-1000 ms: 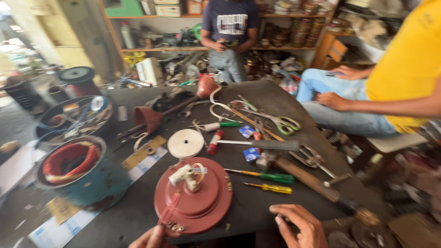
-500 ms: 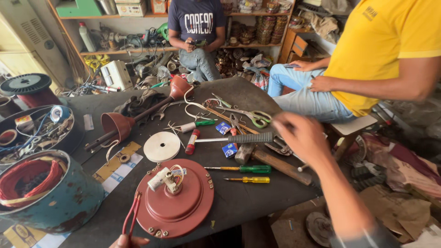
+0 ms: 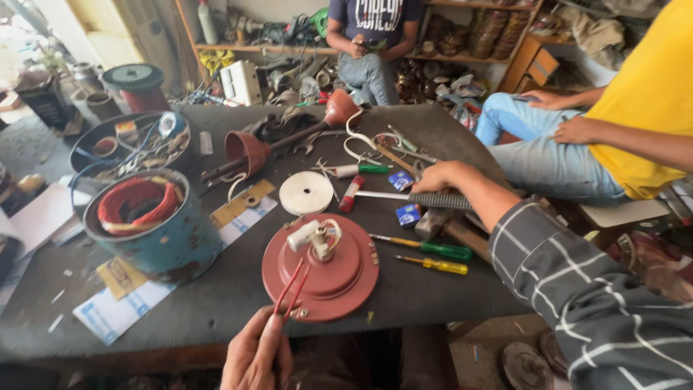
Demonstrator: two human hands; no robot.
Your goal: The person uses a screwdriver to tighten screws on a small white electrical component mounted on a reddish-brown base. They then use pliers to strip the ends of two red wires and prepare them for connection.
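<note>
Left hand (image 3: 254, 354) fingers pinch the pair of thin red wires (image 3: 291, 290) off the round red metal motor cover (image 3: 320, 266), flat at bench (image 3: 216, 289) centre, w/ right hand (image 3: 442, 175) clenched on the ribbed grey-handled tool (image 3: 426, 199) beyond it.

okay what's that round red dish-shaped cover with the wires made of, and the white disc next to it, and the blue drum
Round red dish-shaped cover: probably painted metal, matte with pressed rings and rim screws. Flat white disc: looks like plastic or card, smooth and dull; unclear which. Blue drum: painted metal, paint chipped to rust, with reddish copper-looking windings inside.
</note>
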